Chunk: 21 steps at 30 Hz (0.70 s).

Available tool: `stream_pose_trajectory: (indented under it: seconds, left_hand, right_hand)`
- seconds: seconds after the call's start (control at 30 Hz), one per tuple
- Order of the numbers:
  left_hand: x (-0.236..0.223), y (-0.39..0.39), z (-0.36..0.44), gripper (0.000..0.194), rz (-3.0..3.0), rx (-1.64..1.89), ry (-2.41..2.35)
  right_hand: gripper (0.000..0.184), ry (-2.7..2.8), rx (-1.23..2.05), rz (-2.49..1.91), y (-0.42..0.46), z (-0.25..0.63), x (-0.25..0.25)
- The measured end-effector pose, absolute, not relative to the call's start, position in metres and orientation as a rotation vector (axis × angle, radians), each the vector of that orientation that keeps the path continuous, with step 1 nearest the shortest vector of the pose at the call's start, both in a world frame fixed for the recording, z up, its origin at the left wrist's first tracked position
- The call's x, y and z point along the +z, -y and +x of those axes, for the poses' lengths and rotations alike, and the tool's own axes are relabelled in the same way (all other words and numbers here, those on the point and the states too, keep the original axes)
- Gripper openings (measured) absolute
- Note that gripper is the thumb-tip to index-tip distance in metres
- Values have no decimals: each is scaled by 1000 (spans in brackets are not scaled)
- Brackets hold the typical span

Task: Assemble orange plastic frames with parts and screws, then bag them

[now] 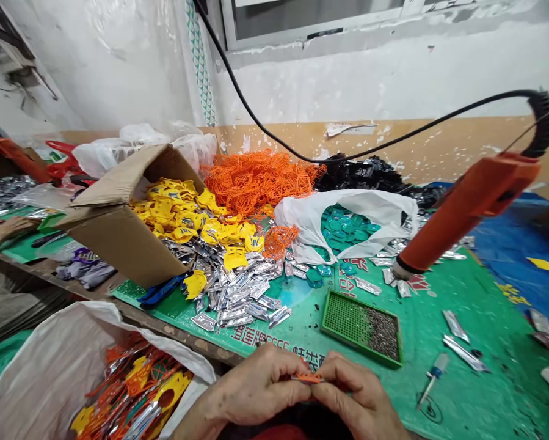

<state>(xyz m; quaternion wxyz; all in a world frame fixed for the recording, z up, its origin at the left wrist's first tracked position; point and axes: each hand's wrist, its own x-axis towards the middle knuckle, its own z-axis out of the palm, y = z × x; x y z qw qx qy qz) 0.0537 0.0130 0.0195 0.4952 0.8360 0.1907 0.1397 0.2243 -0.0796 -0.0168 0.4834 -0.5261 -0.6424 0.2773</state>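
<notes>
My left hand (260, 386) and my right hand (354, 391) meet at the table's near edge. Both pinch a small orange plastic part (309, 377) between thumbs and fingers; most of it is hidden. Just beyond my right hand lies a green tray (342, 318) with many small dark screws (384, 333) at its right end. Silvery metallic-looking pieces (242, 299) are heaped past my left hand, with yellow plastic parts (178, 208) spilling onto them from a tipped cardboard box (118, 238). An orange power screwdriver (466, 211) hangs tilted at the right, its tip low by several silvery pieces.
Orange lattice parts (260, 180) are piled by the wall, beside a white bag (297, 214) of teal parts (347, 229). A small screwdriver (432, 379) lies right. A white sack (36, 379) with mixed parts stands front left. Another person's hand (15, 226) shows far left.
</notes>
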Motion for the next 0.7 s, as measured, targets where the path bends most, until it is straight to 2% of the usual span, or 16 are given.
stream_pose_trajectory:
  seconds: [0.13, 0.27, 0.4, 0.47, 0.53, 0.6, 0.67, 0.7]
  left_hand:
    - [10, -10, 57, 25, 1593, 103, -582]
    - [11, -9, 59, 29, 1477, 58, -632]
    - [15, -6, 60, 34, 1470, 87, -619]
    - [18, -6, 61, 35, 1463, 94, -630]
    - [21, -8, 61, 36, 1463, 90, -672]
    - [23, -9, 63, 35, 1446, 90, -724]
    - [23, -10, 65, 35, 1414, 106, -766]
    - [22, -9, 66, 35, 1393, 114, -779]
  right_hand:
    - [35, 1496, 770, -1323, 79, 224, -22]
    - [34, 1418, 853, -1459, 79, 217, -21]
    - [20, 1520, 741, -1464, 85, 222, -11]
    - [14, 1504, 509, -1493, 93, 242, 1]
    - [27, 1285, 109, -1599, 104, 276, 20]
    - [29, 897, -324, -1677, 113, 322, 43]
    - [47, 606, -640, -1667, 115, 371, 67]
    - [59, 548, -686, -1672, 111, 395, 76]
